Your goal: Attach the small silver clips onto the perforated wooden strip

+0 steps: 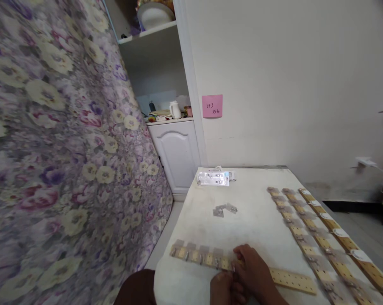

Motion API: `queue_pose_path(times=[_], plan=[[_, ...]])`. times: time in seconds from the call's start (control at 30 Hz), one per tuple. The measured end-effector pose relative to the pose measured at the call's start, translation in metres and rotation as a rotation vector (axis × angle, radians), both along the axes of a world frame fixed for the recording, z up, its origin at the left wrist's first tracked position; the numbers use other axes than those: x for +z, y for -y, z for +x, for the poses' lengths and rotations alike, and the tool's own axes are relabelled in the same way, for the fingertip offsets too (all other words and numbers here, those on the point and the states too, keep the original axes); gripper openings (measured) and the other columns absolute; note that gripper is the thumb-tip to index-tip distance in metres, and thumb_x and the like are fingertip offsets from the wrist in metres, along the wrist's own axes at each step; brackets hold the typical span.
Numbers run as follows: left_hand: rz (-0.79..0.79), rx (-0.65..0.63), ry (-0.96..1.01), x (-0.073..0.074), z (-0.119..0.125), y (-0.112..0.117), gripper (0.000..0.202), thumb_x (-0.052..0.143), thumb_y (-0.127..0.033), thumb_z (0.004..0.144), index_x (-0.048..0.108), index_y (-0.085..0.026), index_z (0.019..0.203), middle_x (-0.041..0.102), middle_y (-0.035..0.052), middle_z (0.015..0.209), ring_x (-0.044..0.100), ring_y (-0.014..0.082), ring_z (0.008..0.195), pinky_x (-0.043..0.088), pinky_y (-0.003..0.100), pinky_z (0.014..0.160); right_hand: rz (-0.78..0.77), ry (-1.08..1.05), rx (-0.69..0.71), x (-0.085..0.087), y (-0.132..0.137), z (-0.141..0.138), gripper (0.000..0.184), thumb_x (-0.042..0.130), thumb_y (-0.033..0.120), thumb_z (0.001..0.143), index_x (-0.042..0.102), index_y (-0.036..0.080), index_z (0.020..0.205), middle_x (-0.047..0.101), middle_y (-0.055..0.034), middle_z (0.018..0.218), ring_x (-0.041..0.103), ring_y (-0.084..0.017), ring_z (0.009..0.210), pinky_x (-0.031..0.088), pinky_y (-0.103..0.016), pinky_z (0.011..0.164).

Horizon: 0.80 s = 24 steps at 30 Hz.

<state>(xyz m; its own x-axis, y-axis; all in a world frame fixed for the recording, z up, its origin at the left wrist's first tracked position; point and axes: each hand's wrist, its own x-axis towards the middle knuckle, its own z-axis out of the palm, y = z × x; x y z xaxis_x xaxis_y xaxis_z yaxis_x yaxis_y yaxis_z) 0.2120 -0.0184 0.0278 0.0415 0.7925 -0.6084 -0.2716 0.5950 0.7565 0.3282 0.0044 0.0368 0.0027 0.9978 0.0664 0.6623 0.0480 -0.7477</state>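
A pale wooden strip with rows of holes (pixel 293 281) lies across the near part of the table. On its left half sit several small metal hooks (pixel 201 258) with clear plastic squares (pixel 204 248) behind them. My right hand (pixel 253 269) reaches over the strip's middle, its fingers curled and pinched at the row of hooks. My left hand (pixel 223 289) is closed just below it, against the strip's near edge. The two hands nearly touch, and a glint of metal shows between their fingertips. What each one grips is mostly hidden by the fingers.
Small clear plastic pieces with metal parts (pixel 219 211) lie mid-table. Behind them rests a clear blister pack (pixel 213 178). Several more fitted strips (pixel 306 250) line the right side. A floral curtain (pixel 67 148) hangs at left; a white cabinet (pixel 176 154) stands behind.
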Motion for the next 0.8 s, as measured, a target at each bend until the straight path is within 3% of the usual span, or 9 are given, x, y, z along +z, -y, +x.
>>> queue_pose_path(times=[0.2,0.57,0.8], plan=[[0.051,-0.008,0.025,-0.006,-0.001,0.0,0.03,0.055,-0.046,0.061,0.054,-0.016,0.064,0.056,0.0,0.044,0.047,0.0098,0.032,0.023,0.021,0.037,-0.024,0.003,-0.017,-0.002,-0.001,-0.001,0.024,0.051,0.025,0.071,0.057,0.021,0.094,0.062,-0.0068,0.091,0.058,-0.021,0.087,0.042,-0.03,0.077],[0.031,0.01,-0.014,-0.002,0.002,0.002,0.028,0.052,-0.042,0.061,0.055,-0.014,0.06,0.054,0.0005,0.042,0.046,0.0099,0.03,0.021,0.021,0.037,-0.07,0.005,-0.056,0.001,0.0,-0.002,0.023,0.051,0.026,0.07,0.056,0.022,0.092,0.063,-0.0044,0.09,0.058,-0.019,0.084,0.041,-0.029,0.074],[0.038,-0.019,-0.018,0.002,0.0,0.001,0.027,0.054,-0.043,0.059,0.054,-0.015,0.062,0.057,0.0008,0.044,0.047,0.0101,0.032,0.021,0.021,0.037,-0.176,0.012,-0.022,0.007,-0.011,0.001,0.017,0.053,0.024,0.065,0.056,0.024,0.081,0.063,0.0005,0.08,0.057,-0.016,0.073,0.037,-0.025,0.063]])
